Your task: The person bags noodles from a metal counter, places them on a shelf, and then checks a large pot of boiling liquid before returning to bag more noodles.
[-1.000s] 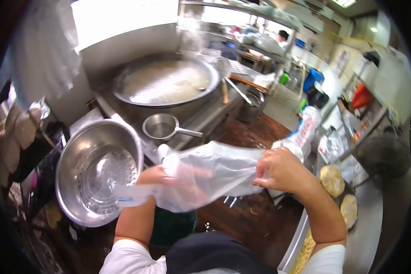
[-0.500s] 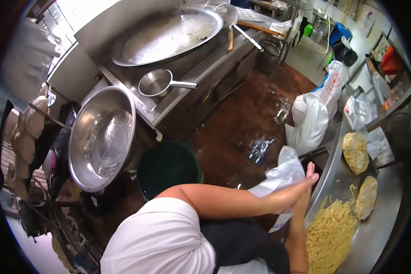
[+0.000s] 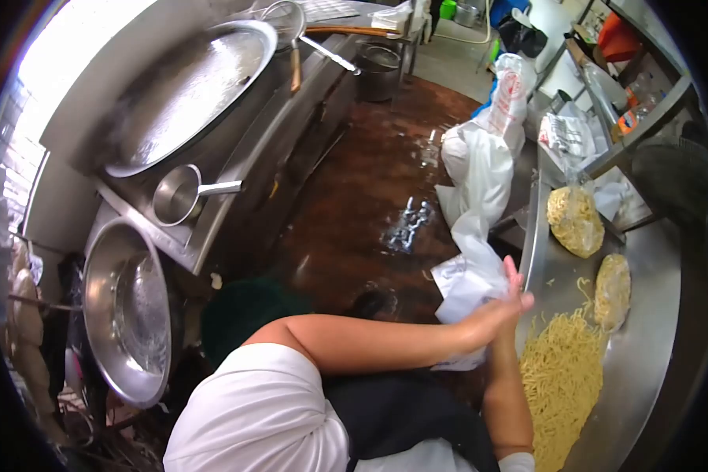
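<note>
Bag [image 3: 489,277], white and crumpled, lies against the left hand [image 3: 492,317] and right hand [image 3: 507,333], at about 4 o'clock in the view; the hands are pressed together with some fingers straight, but whether either grips it I cannot tell. From the hands, loose noodles [image 3: 562,377] lie on the metal surface [image 3: 645,334] toward 5 o'clock, two packs of noodles [image 3: 576,222] sit toward 1 and 2, and the bowl [image 3: 106,307] is well apart at 9.
</note>
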Motion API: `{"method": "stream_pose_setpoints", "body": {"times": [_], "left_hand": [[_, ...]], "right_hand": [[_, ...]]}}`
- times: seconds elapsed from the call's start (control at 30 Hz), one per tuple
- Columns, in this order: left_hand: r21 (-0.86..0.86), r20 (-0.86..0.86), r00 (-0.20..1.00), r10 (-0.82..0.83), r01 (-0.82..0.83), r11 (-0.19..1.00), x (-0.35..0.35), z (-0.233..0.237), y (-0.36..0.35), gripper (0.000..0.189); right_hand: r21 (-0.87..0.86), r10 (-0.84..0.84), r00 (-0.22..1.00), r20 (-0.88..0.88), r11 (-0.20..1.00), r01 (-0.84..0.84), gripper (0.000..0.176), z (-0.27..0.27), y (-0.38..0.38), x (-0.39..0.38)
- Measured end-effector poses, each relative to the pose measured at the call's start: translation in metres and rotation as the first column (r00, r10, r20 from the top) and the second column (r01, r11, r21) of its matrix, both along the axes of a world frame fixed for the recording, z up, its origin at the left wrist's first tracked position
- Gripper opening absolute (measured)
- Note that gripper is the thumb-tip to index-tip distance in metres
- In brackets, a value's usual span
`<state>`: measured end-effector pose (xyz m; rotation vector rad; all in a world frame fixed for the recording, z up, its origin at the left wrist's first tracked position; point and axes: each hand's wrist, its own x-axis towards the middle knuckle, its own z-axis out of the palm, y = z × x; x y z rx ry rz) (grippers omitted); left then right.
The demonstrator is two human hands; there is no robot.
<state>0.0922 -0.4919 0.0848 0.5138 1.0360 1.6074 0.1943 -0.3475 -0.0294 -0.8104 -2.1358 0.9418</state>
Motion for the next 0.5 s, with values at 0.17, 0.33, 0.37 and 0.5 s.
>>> {"method": "stream_pose_setpoints", "body": {"times": [0.17, 0.33, 0.37, 0.5], "left_hand": [[0.220, -0.045, 0.957, -0.288, 0.291, 0.931, -0.048, -0.013, -0.053, 0.065], [-0.355, 0.159, 0.940, 0.301, -0.230, 0.906, -0.089, -0.116, -0.196, 0.045], [-0.523, 0.027, 0.853, 0.521, -0.432, 0.735, -0.096, -0.165, -0.246, 0.034], [-0.409, -0.893, 0.325, 0.311, -0.874, -0.264, -0.109, -0.293, -0.477, 0.027]], "right_hand": [[-0.749, 0.165, 0.972, -0.166, 0.620, -0.233, 0.046, 0.064, -0.027, -0.037], [0.015, 0.173, 0.979, 0.107, 0.984, -0.176, 0.026, 0.048, -0.028, -0.079], [0.003, 0.198, 0.973, 0.117, 0.980, -0.200, 0.026, 0.029, -0.013, -0.075], [-0.401, 0.063, 0.973, 0.223, 0.916, 0.032, 0.027, -0.027, 0.005, -0.065]]}}
